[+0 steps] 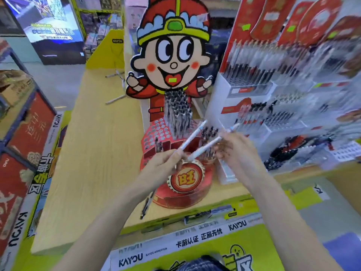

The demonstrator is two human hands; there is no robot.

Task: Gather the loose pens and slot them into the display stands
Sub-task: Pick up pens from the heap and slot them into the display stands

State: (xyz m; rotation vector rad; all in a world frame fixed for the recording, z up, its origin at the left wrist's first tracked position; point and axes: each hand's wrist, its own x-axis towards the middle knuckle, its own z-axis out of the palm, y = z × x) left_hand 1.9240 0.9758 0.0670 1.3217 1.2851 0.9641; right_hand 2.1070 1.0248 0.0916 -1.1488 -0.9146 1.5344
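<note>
1 white pen (192, 136) pinched in my left hand (162, 166), a 2nd white pen (210, 146) gripped in my right hand (237, 153). Both are held just above the red display stand (156, 137), tips angled down. Step: slotting. The stand's left holes look free, with a packed cluster at the back. Next: line 1 tip up over an empty hole and push it straight down. More loose pens (115, 99) lie on the wooden counter (93, 153), well apart, plus a dark pen (146, 205) near the base.
</note>
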